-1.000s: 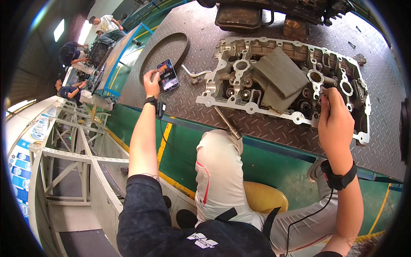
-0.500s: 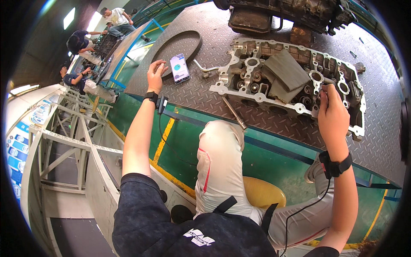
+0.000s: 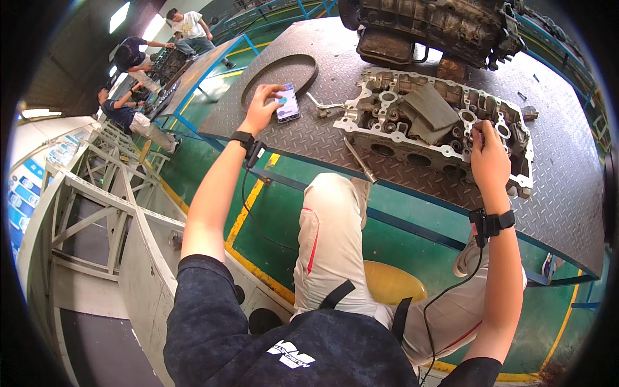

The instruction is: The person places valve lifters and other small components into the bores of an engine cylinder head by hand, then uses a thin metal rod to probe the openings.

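My left hand [image 3: 261, 108] is over the top of a phone [image 3: 289, 111] with a lit screen, fingers bent and apart. Whether a fingertip touches the screen, I cannot tell. On the right, my right hand [image 3: 491, 158] reaches to the near right part of a metal cylinder head [image 3: 412, 146], its fingers pinched together. Anything between those fingertips is hidden. Grey-green flat pads [image 3: 431, 111] lie stacked on the middle of the cylinder head. A socket tool with a long shaft [image 3: 361, 161] rests along its near left side.
A black belt loop [image 3: 316, 74] lies behind the phone on the patterned metal table [image 3: 554, 187]. Between phone and cylinder head is a bent metal handle [image 3: 322, 103]. A dark engine block [image 3: 445, 29] stands at the back. Other people [image 3: 132, 119] work at the far left.
My left hand has moved from beside the phone to over its upper part. My right hand stays at the cylinder head, fingers still pinched. The whole view has shifted slightly.
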`<state>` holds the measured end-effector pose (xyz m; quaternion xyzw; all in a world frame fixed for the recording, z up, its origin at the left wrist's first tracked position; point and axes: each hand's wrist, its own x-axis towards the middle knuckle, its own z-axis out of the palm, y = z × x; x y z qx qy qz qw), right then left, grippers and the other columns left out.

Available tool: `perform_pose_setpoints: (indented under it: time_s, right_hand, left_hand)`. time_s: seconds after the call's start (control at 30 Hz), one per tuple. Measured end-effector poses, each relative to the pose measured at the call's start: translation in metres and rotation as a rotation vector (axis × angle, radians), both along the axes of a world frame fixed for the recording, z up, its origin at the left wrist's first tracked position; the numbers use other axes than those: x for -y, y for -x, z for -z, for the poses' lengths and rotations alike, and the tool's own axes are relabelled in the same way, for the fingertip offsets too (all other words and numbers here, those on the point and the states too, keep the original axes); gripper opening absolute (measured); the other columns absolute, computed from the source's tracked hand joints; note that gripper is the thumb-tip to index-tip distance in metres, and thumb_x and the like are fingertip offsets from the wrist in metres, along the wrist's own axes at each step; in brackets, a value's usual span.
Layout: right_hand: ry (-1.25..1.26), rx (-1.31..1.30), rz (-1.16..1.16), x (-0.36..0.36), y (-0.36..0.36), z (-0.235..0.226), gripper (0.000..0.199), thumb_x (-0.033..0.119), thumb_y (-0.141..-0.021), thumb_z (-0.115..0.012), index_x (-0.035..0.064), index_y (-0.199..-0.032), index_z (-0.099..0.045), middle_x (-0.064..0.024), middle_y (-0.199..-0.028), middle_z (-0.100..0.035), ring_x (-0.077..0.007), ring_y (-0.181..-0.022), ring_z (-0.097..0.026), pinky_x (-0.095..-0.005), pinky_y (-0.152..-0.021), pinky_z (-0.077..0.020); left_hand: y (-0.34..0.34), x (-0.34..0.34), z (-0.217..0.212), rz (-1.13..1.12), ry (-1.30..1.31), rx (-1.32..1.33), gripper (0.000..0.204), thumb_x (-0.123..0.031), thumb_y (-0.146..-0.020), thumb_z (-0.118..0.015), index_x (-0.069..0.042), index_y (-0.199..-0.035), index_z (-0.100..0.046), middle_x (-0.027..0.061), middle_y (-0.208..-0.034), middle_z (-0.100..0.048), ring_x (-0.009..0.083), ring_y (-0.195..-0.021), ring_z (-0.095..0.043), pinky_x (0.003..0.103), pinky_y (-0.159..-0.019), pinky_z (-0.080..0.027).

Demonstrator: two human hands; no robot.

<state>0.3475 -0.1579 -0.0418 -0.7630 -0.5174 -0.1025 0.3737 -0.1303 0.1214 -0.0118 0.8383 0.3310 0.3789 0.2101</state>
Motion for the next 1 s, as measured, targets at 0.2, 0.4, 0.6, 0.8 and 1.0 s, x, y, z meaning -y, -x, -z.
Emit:
perform_pose_setpoints:
  time_s: [0.2,0.4,0.6,0.8,1.0]
  right_hand:
    - [0.028,-0.056,-0.012,0.001,0.007,-0.005,0.015,0.028,-0.105,-0.053,0.0164,-0.11,-0.059,-0.0047,-0.108,-0.069,-0.0369,-0.087,-0.069,-0.0454,-0.071,-0.0544]
    - [0.021,-0.079,0.003,0.005,0.009,-0.01,0.011,0.024,-0.103,-0.057,0.0133,-0.106,-0.06,-0.0055,-0.103,-0.07,-0.0351,-0.081,-0.069,-0.0419,-0.069,-0.0542]
    - [0.024,-0.1,-0.025,0.001,0.01,-0.011,0.011,0.022,-0.103,-0.057,0.0109,-0.106,-0.059,-0.0073,-0.104,-0.07,-0.0347,-0.08,-0.068,-0.041,-0.069,-0.0524]
    - [0.009,-0.091,-0.027,0.002,0.008,-0.009,0.012,0.022,-0.104,-0.056,0.0115,-0.109,-0.06,-0.0072,-0.105,-0.071,-0.0342,-0.082,-0.068,-0.0402,-0.07,-0.0526]
    - [0.171,-0.163,0.005,0.004,0.008,-0.017,0.018,0.031,-0.105,-0.055,0.016,-0.113,-0.061,-0.01,-0.095,-0.073,-0.0337,-0.085,-0.071,-0.0411,-0.07,-0.0529]
  left_hand:
    - [0.047,-0.06,0.08,-0.272,0.117,0.153,0.041,0.005,-0.079,-0.064,-0.007,-0.118,-0.068,0.013,-0.117,-0.053,0.0254,-0.105,-0.067,0.036,-0.093,-0.057]
    - [0.045,-0.099,0.106,-0.329,0.125,0.074,0.042,0.002,-0.08,-0.068,-0.007,-0.121,-0.066,0.0138,-0.119,-0.052,0.0267,-0.108,-0.067,0.038,-0.095,-0.056]
    - [0.057,-0.135,0.088,-0.369,-0.127,0.128,0.039,-0.005,-0.077,-0.061,-0.006,-0.115,-0.068,0.0154,-0.114,-0.058,0.0291,-0.112,-0.061,0.04,-0.105,-0.047]
    - [0.029,-0.109,0.061,-0.242,-0.083,0.2,0.039,0.0,-0.076,-0.06,-0.003,-0.114,-0.069,0.0129,-0.121,-0.059,0.0271,-0.116,-0.06,0.038,-0.107,-0.047]
    - [0.03,-0.048,0.039,-0.234,-0.05,0.037,0.038,0.004,-0.077,-0.061,-0.002,-0.113,-0.067,0.0097,-0.129,-0.054,0.0208,-0.107,-0.068,0.034,-0.089,-0.057]
